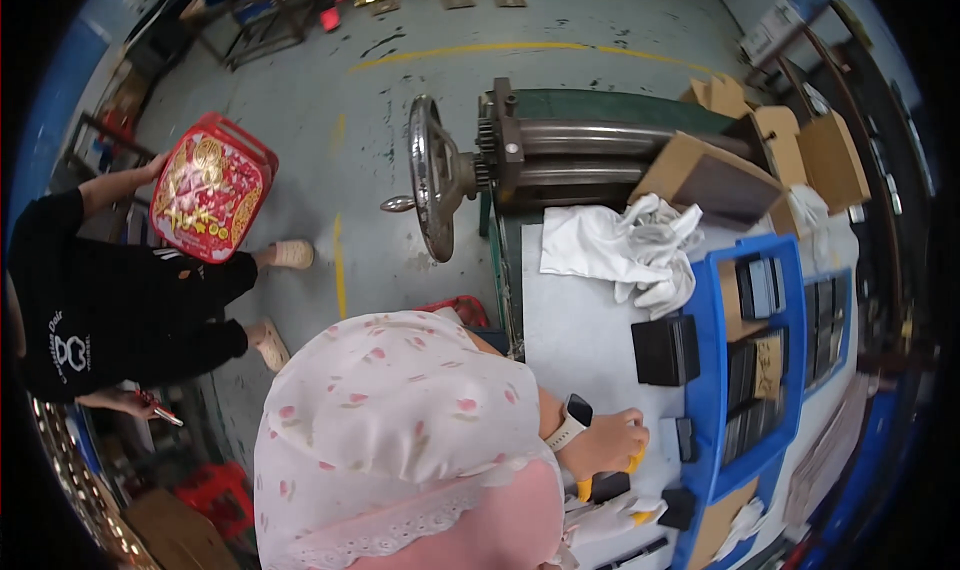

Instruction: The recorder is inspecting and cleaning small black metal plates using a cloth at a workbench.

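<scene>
My left hand (603,444), wearing a pale-strapped watch and yellow finger covers, curls over a small black flat piece (609,487). Its fingers look closed on that piece. Just below, my right hand (612,518), in a white glove with yellow at a fingertip, presses against the same piece; its grip is partly hidden. Beside them on the white tabletop (575,315) stand a larger black block (666,351) and smaller dark blocks (685,439). A blue crate (708,370) next to these holds rows of dark pieces and cardboard.
White cloth gloves (620,245) lie beyond the crate's near side. A roller machine (590,155) with a metal handwheel (430,180) stands behind, near open cardboard boxes (835,160). At left, a person in black (130,310) carries a red patterned case (212,185).
</scene>
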`<state>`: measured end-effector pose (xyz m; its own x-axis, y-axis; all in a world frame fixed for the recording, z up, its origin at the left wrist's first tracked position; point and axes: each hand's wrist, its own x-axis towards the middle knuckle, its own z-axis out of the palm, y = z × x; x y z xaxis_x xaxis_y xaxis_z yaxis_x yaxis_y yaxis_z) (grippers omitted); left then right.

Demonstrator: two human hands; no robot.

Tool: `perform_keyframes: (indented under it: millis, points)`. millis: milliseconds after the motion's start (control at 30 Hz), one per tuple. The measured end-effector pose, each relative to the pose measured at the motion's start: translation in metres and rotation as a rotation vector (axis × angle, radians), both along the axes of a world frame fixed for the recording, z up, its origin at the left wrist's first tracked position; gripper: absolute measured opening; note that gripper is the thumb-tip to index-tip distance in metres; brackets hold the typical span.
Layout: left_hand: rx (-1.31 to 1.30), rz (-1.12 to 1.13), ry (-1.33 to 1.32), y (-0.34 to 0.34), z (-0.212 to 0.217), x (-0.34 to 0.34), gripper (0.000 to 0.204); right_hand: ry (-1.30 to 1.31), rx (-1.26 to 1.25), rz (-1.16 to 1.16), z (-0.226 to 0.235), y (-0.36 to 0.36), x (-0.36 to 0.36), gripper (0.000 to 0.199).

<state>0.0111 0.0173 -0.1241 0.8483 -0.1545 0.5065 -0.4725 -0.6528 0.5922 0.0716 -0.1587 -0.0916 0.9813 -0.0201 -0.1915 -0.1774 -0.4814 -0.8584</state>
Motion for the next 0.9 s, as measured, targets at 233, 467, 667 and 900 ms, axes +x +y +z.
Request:
perform_keyframes:
  millis: [233,467,667,900]
  points:
    - [-0.464,0.459,0.129,-0.048,-0.018,0.026,0.011,-0.067,-0.066,0.22,0.004,0.024,0.061,0.063]
    - [-0.301,0.482,-0.122,-0.039,-0.036,0.035,0.012,-0.14,-0.043,0.318,-0.001,0.043,0.083,0.062]
    - [-0.441,0.34,-0.011,-0.038,-0.026,0.031,0.022,-0.206,-0.026,0.335,-0.002,0.04,0.083,0.062]
    - [-0.291,0.195,-0.035,-0.022,-0.024,0.03,0.028,-0.306,-0.006,0.383,0.007,0.052,0.089,0.061]
